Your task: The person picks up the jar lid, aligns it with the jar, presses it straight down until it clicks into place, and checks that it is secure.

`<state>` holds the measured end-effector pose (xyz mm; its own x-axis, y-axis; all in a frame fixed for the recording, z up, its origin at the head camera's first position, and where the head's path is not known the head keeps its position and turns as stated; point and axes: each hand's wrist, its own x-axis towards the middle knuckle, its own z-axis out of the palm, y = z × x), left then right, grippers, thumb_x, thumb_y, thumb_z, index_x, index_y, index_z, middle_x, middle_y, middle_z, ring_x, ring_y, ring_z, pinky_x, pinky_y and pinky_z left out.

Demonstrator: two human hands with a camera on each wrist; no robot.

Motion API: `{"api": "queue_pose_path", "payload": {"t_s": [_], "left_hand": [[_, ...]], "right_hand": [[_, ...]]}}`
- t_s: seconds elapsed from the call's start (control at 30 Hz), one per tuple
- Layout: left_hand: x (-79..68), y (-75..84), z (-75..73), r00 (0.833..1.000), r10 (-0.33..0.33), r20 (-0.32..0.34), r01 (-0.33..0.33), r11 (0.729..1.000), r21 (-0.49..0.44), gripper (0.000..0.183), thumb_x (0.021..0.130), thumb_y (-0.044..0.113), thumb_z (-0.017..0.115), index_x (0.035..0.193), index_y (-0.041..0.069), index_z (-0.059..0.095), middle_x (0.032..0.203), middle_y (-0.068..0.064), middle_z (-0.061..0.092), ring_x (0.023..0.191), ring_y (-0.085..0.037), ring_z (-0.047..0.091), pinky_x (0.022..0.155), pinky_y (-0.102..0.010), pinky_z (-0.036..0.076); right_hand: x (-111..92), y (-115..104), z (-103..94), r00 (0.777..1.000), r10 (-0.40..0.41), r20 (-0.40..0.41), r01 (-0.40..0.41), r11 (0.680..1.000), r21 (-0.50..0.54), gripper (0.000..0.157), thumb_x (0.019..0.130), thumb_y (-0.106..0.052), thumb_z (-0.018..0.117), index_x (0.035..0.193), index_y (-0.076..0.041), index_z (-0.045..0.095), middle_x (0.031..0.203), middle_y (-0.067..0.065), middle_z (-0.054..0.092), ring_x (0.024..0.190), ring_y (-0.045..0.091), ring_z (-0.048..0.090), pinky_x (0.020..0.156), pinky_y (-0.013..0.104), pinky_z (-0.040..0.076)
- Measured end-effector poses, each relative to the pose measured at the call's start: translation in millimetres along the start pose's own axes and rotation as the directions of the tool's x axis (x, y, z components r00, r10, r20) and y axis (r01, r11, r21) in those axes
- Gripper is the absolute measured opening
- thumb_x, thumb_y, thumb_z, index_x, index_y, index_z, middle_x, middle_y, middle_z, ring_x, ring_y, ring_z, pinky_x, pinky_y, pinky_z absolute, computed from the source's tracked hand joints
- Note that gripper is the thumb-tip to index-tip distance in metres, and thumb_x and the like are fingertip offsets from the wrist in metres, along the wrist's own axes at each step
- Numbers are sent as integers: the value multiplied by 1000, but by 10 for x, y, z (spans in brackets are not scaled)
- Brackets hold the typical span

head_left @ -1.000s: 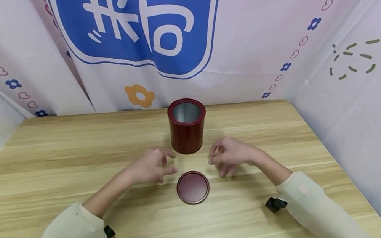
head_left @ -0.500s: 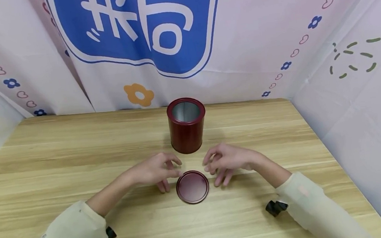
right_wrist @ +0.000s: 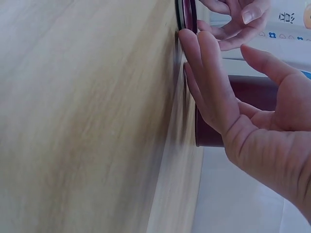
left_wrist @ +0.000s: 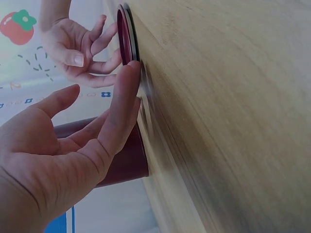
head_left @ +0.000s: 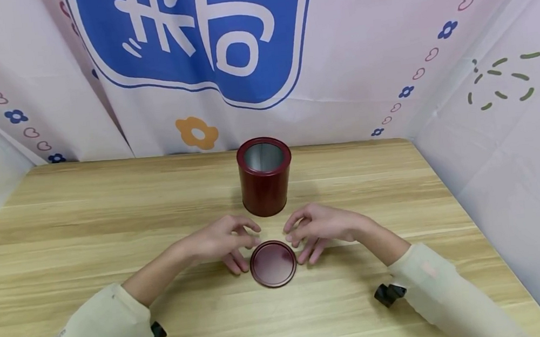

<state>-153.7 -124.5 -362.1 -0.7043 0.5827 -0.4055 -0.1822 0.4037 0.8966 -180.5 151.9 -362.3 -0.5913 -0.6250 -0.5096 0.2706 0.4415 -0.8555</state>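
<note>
A round dark-red metal lid (head_left: 273, 264) lies on the table in front of an upright dark-red tin can (head_left: 265, 193), whose top is uncovered and whose inside is bare grey metal. At the lid's left side is my left hand (head_left: 220, 241), fingers spread and relaxed. My right hand (head_left: 326, 225) mirrors it at the right side. In the left wrist view, a left fingertip (left_wrist: 129, 73) meets or nearly meets the edge of the lid (left_wrist: 127, 34). The right wrist view has the right fingertips close under the lid (right_wrist: 186, 14). Neither hand holds anything.
The wooden table (head_left: 107, 206) ends at a printed white cloth (head_left: 353, 73) behind the can. Another cloth wall (head_left: 516, 139) runs along the right side. Black wrist devices (head_left: 389, 293) stick out below both sleeves.
Both hands have moved inward and slightly toward me, from beside the gap between can and lid to the lid's two sides. The lid and can have stayed in place.
</note>
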Motion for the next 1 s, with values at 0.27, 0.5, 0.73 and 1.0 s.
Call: {"api": "queue_pose_path", "payload": {"t_s": [0.27, 0.5, 0.73, 1.0], "left_hand": [[12, 11, 6, 1000, 1, 5, -1, 1000, -8, 49, 101, 13, 59, 142, -11, 47, 110, -24, 64, 73, -31, 75, 65, -42, 65], [14, 7, 10, 1000, -12, 5, 12, 999, -36, 50, 101, 12, 56, 143, -12, 45, 109, -23, 68, 75, -32, 75, 67, -43, 65], [10, 3, 22, 1000, -28, -6, 27, 997, -74, 46, 102, 11, 53, 142, -11, 45, 111, -24, 61, 76, -32, 75, 67, -43, 65], [10, 8, 30, 999, -43, -15, 41, 991, -128, 44, 100, 12, 53, 138, -9, 48, 107, -25, 62, 73, -29, 73, 67, -43, 66]], "right_hand": [[4, 6, 4, 1000, 7, 0, -7, 999, 32, 42, 101, -13, 66, 136, 7, 54, 106, 23, 66, 86, 37, 77, 71, 46, 65], [3, 14, 4, 1000, 9, 4, -9, 998, 56, 46, 100, -13, 66, 139, 7, 51, 107, 24, 67, 86, 37, 77, 72, 47, 65], [1, 13, 1, 1000, 13, 11, -14, 998, 69, 47, 100, -14, 66, 140, 7, 51, 107, 24, 68, 86, 38, 77, 72, 47, 65], [4, 23, -13, 1000, 12, 22, -14, 996, 92, 48, 100, -15, 65, 140, 7, 50, 109, 25, 68, 87, 39, 77, 74, 47, 65]]}}
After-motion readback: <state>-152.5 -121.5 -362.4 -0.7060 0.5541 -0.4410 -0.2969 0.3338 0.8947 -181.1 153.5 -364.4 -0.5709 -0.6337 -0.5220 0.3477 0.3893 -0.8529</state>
